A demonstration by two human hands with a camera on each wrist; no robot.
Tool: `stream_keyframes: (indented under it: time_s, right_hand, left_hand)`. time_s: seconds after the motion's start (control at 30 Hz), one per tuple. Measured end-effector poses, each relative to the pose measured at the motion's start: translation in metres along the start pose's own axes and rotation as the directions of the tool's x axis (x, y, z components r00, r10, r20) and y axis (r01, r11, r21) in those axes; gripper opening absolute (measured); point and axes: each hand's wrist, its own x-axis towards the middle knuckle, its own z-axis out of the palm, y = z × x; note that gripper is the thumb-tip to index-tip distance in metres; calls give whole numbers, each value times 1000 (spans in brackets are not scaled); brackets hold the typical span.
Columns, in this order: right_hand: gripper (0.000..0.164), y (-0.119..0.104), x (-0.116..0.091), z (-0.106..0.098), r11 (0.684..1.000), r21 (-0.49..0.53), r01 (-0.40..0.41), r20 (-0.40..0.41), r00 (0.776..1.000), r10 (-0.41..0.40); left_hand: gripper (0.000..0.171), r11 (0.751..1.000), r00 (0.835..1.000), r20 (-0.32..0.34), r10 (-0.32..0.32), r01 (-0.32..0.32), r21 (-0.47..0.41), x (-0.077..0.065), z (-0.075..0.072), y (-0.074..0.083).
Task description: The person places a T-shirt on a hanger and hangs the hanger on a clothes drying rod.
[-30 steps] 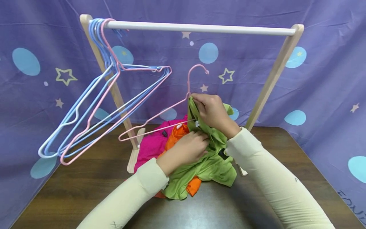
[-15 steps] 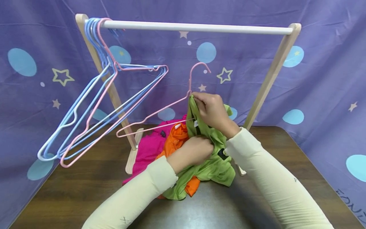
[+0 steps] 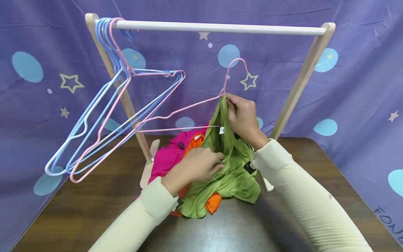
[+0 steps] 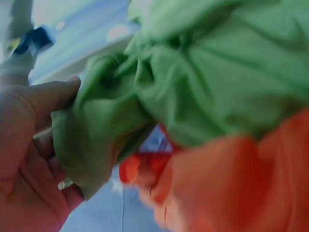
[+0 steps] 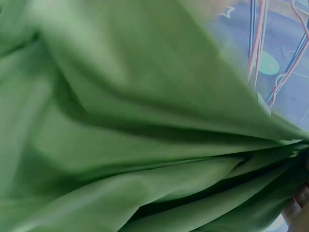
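Observation:
A green shirt (image 3: pixel 233 175) lies bunched on the table, its neckline pulled up around one arm of a pink hanger (image 3: pixel 192 104). In the head view my right hand (image 3: pixel 243 115) pinches the neckline just below the hanger's hook, and a small white label shows inside. The hanger's other arm sticks out bare to the left. My left hand (image 3: pixel 201 163) is lower on the shirt's front; in the left wrist view its thumb and fingers are around a fold of green cloth (image 4: pixel 96 140). Green fabric (image 5: pixel 120 111) fills most of the right wrist view, gathered toward the fingers.
Behind the hands stands a wooden rack with a white rail (image 3: pixel 207 26). Several blue, white and pink hangers (image 3: pixel 110 115) hang at its left end. Orange clothing (image 3: pixel 213 203) and a magenta garment (image 3: pixel 165 157) lie under and beside the shirt on the brown table (image 3: pixel 78 199).
My right hand has risen and shifted right, lifting the neckline and the pink hanger. My left hand went right and in, then drew back left, with its thumb and forefinger now showing.

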Motion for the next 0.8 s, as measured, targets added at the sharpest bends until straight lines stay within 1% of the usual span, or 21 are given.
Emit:
stream_keyframes:
  time_s: [0.07, 0.13, 0.27, 0.4, 0.5, 0.53, 0.63, 0.73, 0.8]
  right_hand:
    - [18, 2, 0, -1, 1000, -11, -24, -11, 1000, 24]
    - [17, 4, 1, -2, 999, -18, -51, -22, 998, 51]
    - [18, 6, 0, -4, 995, -16, -103, -44, 994, 103]
    - [18, 8, -2, -6, 991, -15, -135, -50, 990, 134]
    - [18, 11, -4, -6, 988, -25, -149, -48, 988, 148]
    - [17, 12, -5, -7, 988, -26, -154, -52, 987, 153]
    - [15, 16, -7, -7, 983, -30, -178, -75, 982, 176]
    - [14, 19, -9, -9, 975, -21, -222, -91, 971, 220]
    - [13, 20, -13, -8, 968, -15, -251, -93, 964, 249]
  left_hand:
    - [19, 998, 1000, -8, -15, 14, -59, -8, -8, -6]
    - [23, 993, 1000, -18, -21, 18, -117, -17, -15, -12]
    - [27, 980, 999, -46, -28, 19, -197, -34, -26, -20]
    - [35, 973, 994, -101, -29, 5, -229, -46, -31, -25]
    - [43, 974, 987, -153, -54, 18, -227, -53, -34, -28]
    - [43, 975, 983, -174, -64, 24, -223, -54, -34, -30]
    - [38, 973, 970, -223, -101, 49, -225, -57, -37, -34]
    - [22, 971, 957, -262, -125, 64, -230, -60, -41, -38]
    - [19, 969, 948, -280, -152, 88, -229, -62, -43, -40]
